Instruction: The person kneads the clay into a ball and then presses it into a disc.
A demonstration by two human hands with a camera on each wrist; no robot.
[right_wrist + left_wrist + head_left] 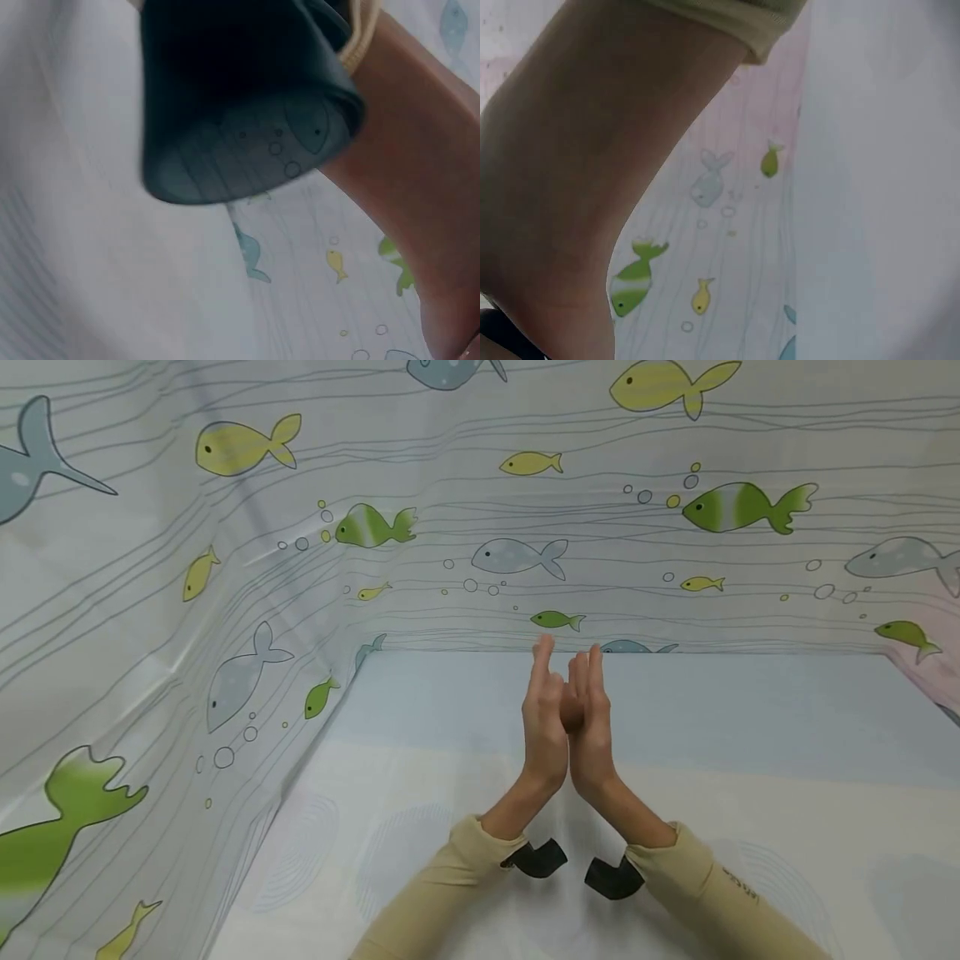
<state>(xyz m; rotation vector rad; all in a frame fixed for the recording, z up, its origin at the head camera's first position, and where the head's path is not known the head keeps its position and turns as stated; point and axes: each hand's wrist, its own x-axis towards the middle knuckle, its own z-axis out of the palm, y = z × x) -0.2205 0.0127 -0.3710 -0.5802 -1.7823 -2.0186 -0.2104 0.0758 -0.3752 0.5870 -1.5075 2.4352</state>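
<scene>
The bench (pixel 720 718), pale blue far off and whitish nearer, spreads around 6 o'clock; fish-print cloth (pixel 450 502) rises from 9 through 12 to 3. Two black mounts (pixel 540 860) sit below the wrists; one blocks 12 in the right wrist view. Toward 4, the left hand (pixel 545 727) and right hand (pixel 592 731), fingers mostly straight, press a brown ball (pixel 572 714) between them.

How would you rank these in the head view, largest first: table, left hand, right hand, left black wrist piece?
1. Table
2. Left hand and right hand: too alike to rank
3. Left black wrist piece
</scene>
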